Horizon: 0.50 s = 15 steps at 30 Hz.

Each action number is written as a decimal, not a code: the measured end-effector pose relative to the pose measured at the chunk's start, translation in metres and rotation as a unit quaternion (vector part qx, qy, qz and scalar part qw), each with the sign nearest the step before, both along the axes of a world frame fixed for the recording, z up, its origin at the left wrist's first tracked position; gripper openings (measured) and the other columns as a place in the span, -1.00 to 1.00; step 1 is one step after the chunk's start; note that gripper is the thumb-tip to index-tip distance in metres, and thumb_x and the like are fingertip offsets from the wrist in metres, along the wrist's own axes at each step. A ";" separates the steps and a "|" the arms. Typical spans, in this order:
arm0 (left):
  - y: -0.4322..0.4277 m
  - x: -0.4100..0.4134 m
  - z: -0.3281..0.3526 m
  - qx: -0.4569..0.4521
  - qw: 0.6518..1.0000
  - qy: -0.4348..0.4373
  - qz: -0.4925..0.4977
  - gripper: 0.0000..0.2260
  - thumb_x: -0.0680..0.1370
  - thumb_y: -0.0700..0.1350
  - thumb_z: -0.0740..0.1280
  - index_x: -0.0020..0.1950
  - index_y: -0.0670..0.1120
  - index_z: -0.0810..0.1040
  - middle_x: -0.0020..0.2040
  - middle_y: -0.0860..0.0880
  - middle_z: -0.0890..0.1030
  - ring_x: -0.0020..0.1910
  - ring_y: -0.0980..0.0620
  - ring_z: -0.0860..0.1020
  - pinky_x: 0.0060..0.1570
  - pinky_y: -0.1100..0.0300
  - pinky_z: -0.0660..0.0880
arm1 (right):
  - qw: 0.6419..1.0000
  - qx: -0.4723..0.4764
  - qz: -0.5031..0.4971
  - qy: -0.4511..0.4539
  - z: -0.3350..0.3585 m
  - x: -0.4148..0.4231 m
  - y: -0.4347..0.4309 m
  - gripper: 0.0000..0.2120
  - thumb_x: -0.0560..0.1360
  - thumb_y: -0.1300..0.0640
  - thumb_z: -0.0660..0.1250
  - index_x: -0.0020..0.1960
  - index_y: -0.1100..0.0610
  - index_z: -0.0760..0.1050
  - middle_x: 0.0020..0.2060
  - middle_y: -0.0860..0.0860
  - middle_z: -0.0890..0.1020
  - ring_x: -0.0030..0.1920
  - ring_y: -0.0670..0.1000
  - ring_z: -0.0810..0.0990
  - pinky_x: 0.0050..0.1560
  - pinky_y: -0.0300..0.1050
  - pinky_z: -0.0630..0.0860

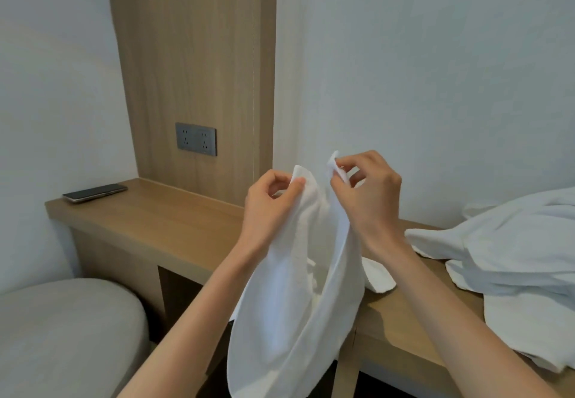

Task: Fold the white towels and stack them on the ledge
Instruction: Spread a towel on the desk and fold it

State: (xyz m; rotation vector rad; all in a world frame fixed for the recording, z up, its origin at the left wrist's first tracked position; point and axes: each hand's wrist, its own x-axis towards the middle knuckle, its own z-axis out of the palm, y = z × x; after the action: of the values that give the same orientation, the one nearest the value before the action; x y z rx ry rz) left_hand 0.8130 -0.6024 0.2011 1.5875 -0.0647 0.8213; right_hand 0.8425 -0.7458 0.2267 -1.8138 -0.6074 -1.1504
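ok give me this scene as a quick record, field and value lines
left grip: pinches one top corner of the towel
right grip: pinches the other top corner
towel: white, held up, hanging from both corners, not yet folded
pile: loose white towels on the ledge, at the right
phone: flat on the ledge, far left
socket: on the wood panel above the ledge
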 end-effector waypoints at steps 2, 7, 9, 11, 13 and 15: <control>-0.002 0.000 0.000 -0.019 1.000 -0.005 -0.003 -0.91 0.48 -0.09 0.42 -0.19 -0.07 0.60 -0.34 0.16 0.61 -0.33 0.30 0.52 -0.34 0.49 0.37 | 0.998 -0.049 0.014 -0.029 -0.007 -0.004 0.007 -0.97 0.40 0.24 0.45 -0.18 0.14 0.63 -0.24 -0.01 0.56 -0.39 -0.07 0.50 -0.31 -0.29 0.41; -0.001 -0.003 -0.003 -0.040 0.999 0.011 -0.025 -0.92 0.47 -0.09 0.44 -0.13 -0.09 0.64 -0.24 0.03 0.69 -0.24 0.19 0.62 -0.24 0.38 0.44 | 0.993 -0.101 0.018 -0.050 -0.019 -0.007 0.012 -0.94 0.40 0.24 0.46 -0.12 0.15 0.65 -0.22 0.04 0.58 -0.35 0.02 0.53 -0.37 -0.12 0.47; 0.001 -0.005 -0.003 -0.013 0.999 0.018 -0.031 -0.92 0.48 -0.08 0.43 -0.08 -0.06 0.66 -0.22 0.03 0.70 -0.20 0.18 0.64 -0.19 0.33 0.48 | 0.993 -0.103 0.027 -0.045 -0.020 -0.005 0.010 -0.90 0.40 0.26 0.46 -0.09 0.15 0.67 -0.20 0.05 0.60 -0.32 0.02 0.55 -0.34 -0.10 0.48; 0.004 -0.006 -0.001 0.034 0.999 0.027 -0.031 -0.90 0.50 -0.06 0.41 -0.02 0.00 0.69 -0.17 0.06 0.70 -0.12 0.14 0.66 -0.12 0.23 0.54 | 0.992 -0.114 0.057 0.001 -0.019 -0.003 0.008 -0.85 0.41 0.25 0.45 -0.03 0.12 0.67 -0.16 0.02 0.62 -0.28 0.00 0.56 -0.27 -0.13 0.51; 0.007 -0.008 0.002 0.078 0.996 0.033 -0.024 -0.90 0.52 -0.06 0.37 -0.07 0.08 0.70 -0.18 0.09 0.70 -0.08 0.12 0.66 -0.06 0.13 0.55 | 0.977 -0.126 0.129 0.115 -0.016 -0.001 0.004 -0.83 0.46 0.12 0.41 0.04 0.01 0.66 -0.08 -0.06 0.63 -0.22 -0.10 0.56 -0.20 -0.29 0.48; 0.012 -0.009 0.005 0.095 0.994 0.047 -0.031 -0.87 0.53 -0.03 0.36 -0.14 0.10 0.70 -0.21 0.10 0.70 -0.10 0.13 0.66 -0.06 0.13 0.56 | 0.928 -0.095 0.246 0.263 -0.012 -0.001 -0.002 -0.82 0.49 -0.05 0.32 0.03 -0.10 0.65 -0.04 -0.13 0.63 -0.18 -0.19 0.57 -0.19 -0.38 0.47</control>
State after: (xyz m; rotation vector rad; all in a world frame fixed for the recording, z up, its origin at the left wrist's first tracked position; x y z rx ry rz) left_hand 0.8035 -0.5901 0.2059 1.7923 -0.1260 0.7072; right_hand 0.8415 -0.7475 0.2146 -1.8747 -0.8038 -0.2551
